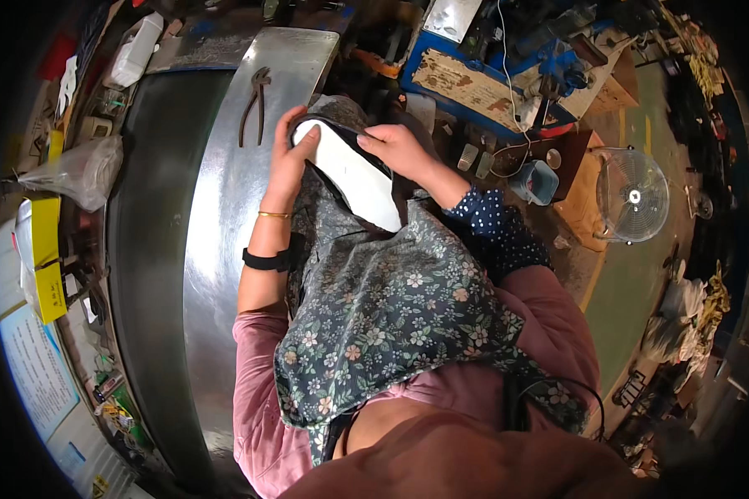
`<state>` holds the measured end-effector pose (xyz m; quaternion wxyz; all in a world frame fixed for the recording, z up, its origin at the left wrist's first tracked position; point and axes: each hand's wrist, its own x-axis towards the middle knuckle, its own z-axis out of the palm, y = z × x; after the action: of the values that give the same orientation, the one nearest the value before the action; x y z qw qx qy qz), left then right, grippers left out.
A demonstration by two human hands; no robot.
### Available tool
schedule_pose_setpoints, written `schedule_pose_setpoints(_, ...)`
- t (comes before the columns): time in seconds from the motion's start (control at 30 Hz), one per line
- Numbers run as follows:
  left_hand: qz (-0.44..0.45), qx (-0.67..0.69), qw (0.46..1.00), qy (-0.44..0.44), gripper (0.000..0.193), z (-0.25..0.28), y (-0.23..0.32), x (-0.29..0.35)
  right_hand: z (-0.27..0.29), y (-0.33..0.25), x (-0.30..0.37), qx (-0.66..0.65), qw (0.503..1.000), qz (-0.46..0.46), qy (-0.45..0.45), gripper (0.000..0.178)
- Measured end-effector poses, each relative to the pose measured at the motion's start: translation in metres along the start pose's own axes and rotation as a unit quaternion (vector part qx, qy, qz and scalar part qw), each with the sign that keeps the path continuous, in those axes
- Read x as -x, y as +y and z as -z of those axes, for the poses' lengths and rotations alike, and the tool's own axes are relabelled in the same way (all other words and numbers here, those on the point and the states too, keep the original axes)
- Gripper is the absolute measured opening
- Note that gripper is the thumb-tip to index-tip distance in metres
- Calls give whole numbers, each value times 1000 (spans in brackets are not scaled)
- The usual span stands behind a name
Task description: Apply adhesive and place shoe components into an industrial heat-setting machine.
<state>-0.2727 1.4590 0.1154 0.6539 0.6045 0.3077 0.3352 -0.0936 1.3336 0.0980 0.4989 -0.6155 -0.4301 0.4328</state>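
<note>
Over my apron-covered lap I hold a dark shoe upper with a white, sole-shaped piece (pixel 349 170) facing up inside its edge. My left hand (pixel 290 154) grips the far left end, thumb on the white surface and fingers behind. At the right edge, my right hand (pixel 398 150) pinches the dark rim (pixel 341 127) between thumb and fingers. The undersides of both grips are hidden. A pair of pincers (pixel 258 104) lies on the metal bench top, just beyond my left hand and touched by neither hand.
The shiny metal bench (pixel 216 216) runs along my left, beside a dark belt (pixel 154 249). A blue-framed worn board (pixel 466 87) stands ahead right. Farther right are a blue container (pixel 534 181) and a round fan (pixel 632 196). A yellow box (pixel 48 258) sits far left.
</note>
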Motion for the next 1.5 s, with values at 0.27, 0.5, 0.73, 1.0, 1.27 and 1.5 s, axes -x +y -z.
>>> schedule_pose_setpoints(0.27, 97, -18, 995, 8, 42, 0, -36, 13, -25, 37, 0, 20, 981, -173, -90, 68)
schedule_pose_setpoints(0.5, 135, -34, 990, 12, 45, -8, -26, 6, -38, -5, 0, 588, 802, 102, -12, 31)
schedule_pose_setpoints(0.73, 145, -73, 986, -30, 50, 1, -33, 2, 5, 44, 18, -18, 976, -190, -107, 83)
schedule_pose_setpoints(1.0, 145, -142, 978, -42, 52, -9, -21, -6, -9, 36, 40, 324, 943, 3, -72, 53)
schedule_pose_setpoints(1.27, 156, -120, 980, -32, 60, -15, -35, -17, -4, 81, 14, 122, 983, -42, -131, 76)
schedule_pose_setpoints(1.5, 228, 278, 931, 69, 52, 50, -63, -23, -35, 48, -21, -41, 992, -64, -99, 70)
